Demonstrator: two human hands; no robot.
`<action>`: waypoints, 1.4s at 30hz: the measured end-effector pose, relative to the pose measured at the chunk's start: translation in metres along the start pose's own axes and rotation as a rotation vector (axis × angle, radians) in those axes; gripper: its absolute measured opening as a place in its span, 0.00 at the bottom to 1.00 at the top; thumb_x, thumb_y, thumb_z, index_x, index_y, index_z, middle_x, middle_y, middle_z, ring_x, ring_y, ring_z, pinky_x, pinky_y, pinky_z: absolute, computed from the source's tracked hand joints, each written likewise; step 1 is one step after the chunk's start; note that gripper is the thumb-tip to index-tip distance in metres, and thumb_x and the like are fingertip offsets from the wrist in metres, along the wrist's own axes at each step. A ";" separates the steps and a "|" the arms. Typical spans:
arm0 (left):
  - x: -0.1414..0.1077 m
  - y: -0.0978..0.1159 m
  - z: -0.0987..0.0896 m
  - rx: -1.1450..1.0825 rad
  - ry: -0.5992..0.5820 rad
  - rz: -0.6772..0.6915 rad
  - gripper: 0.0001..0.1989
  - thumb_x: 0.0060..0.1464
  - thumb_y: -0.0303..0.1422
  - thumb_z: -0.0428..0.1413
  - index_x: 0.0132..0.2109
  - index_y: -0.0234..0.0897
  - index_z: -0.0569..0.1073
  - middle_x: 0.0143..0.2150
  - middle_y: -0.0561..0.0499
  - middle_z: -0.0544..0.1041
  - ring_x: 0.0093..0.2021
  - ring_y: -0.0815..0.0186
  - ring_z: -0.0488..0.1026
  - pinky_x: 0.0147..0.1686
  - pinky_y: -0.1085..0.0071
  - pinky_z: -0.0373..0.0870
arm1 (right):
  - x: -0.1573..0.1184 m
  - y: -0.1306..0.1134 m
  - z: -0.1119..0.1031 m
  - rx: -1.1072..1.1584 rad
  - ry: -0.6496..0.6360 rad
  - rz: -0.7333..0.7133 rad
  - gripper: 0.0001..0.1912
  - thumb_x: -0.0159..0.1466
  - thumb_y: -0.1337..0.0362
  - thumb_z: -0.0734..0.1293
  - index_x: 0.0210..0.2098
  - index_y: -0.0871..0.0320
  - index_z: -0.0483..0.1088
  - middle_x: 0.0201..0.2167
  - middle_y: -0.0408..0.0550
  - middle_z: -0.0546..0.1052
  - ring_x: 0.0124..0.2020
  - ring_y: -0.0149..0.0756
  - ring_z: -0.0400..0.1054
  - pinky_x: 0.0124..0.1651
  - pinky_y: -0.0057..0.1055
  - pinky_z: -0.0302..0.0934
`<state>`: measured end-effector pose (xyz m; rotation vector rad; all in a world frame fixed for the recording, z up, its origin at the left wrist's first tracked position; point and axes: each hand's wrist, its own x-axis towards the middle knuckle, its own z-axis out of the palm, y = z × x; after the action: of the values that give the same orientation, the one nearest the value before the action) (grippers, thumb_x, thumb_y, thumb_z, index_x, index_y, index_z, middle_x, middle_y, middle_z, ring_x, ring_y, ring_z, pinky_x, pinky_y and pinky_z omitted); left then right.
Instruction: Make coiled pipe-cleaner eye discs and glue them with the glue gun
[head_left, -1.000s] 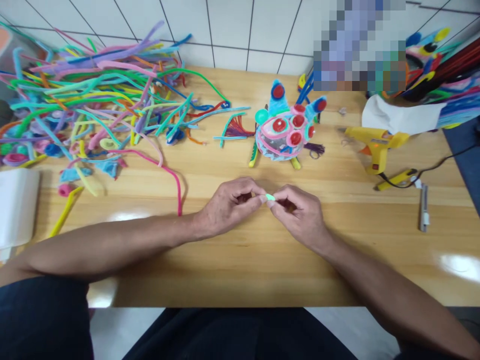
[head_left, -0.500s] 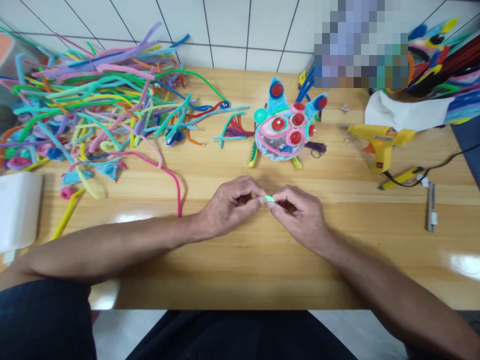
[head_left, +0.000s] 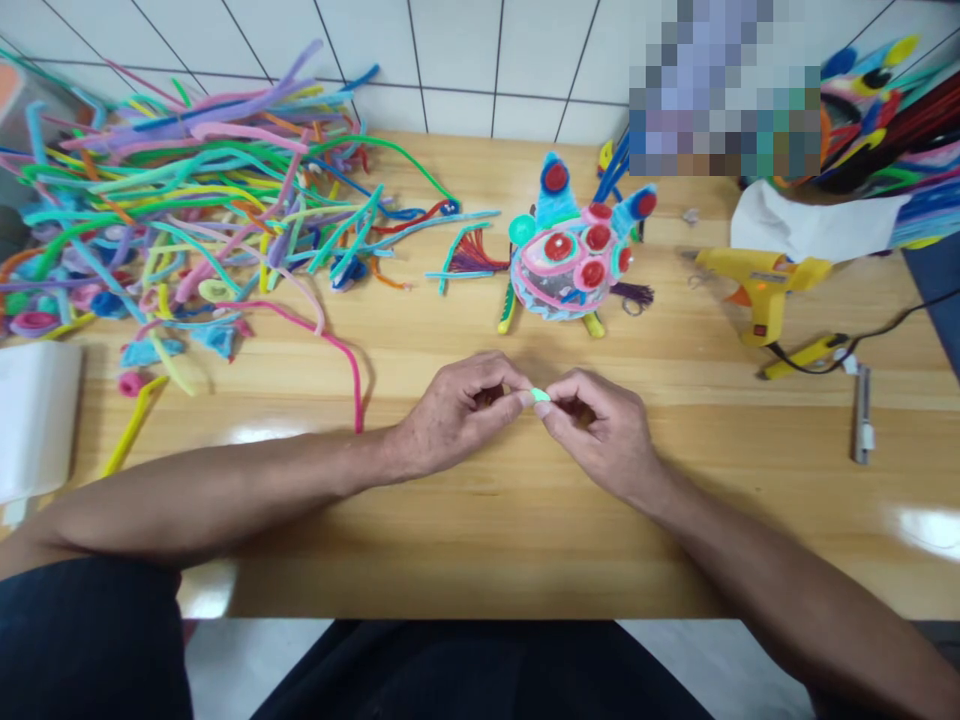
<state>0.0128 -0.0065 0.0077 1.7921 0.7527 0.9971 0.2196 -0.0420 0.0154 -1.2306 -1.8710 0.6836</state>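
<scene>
Hardly anything has moved since a second ago: your view has shifted slightly, while both hands keep to the same spot with the same pinch. Your left hand [head_left: 469,415] grips the left end of a small pale green piece [head_left: 540,395] between thumb and forefinger, its other fingers curled in. Your right hand [head_left: 600,430] pinches the right end in the same way, so the piece sits right between your two sets of fingertips, touching both, with just its middle showing. You cannot tell from this angle whether your hands rest on the wooden table [head_left: 480,550] or hang just above it.

Straight beyond your hands, near but apart from them, stands a colourful animal figure [head_left: 566,260] with red discs, pink trim and two light blue, red-tipped points rising from its top. Its red and purple fringe [head_left: 472,252] spreads out on the side toward your left, beyond your left hand.

Farther to the left of your left hand sprawls a heap of fuzzy stems [head_left: 225,200] in many colours; one deep pink stem [head_left: 352,360] trails down from it toward your left wrist. Well to the right of your right hand, and a little beyond it, lies a yellow glue gun [head_left: 765,280]. Nearer you than that are a yellow cutter [head_left: 802,357] and a slim grey tool [head_left: 862,415], the latter about level with your right hand.
</scene>
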 end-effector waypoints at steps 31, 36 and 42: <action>0.002 0.001 0.000 -0.032 -0.014 -0.023 0.08 0.66 0.35 0.60 0.39 0.35 0.79 0.30 0.52 0.74 0.29 0.71 0.68 0.30 0.74 0.64 | -0.002 0.003 0.001 0.026 -0.010 0.056 0.07 0.65 0.68 0.70 0.31 0.54 0.69 0.24 0.37 0.70 0.25 0.28 0.65 0.30 0.29 0.58; 0.001 0.001 0.000 -0.034 -0.022 -0.038 0.09 0.66 0.35 0.60 0.39 0.35 0.79 0.30 0.52 0.75 0.29 0.71 0.68 0.30 0.74 0.65 | -0.002 0.003 0.001 0.020 -0.018 0.057 0.07 0.65 0.68 0.70 0.31 0.54 0.69 0.24 0.38 0.70 0.25 0.28 0.64 0.29 0.29 0.58; 0.001 0.000 0.000 -0.008 -0.021 -0.019 0.09 0.67 0.36 0.60 0.40 0.35 0.79 0.32 0.50 0.77 0.31 0.70 0.71 0.32 0.73 0.67 | 0.000 0.002 0.000 0.050 -0.023 0.070 0.06 0.65 0.67 0.69 0.32 0.54 0.69 0.24 0.38 0.70 0.25 0.29 0.64 0.29 0.29 0.59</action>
<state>0.0130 -0.0057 0.0084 1.7825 0.7504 0.9666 0.2208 -0.0417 0.0140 -1.2660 -1.8256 0.7808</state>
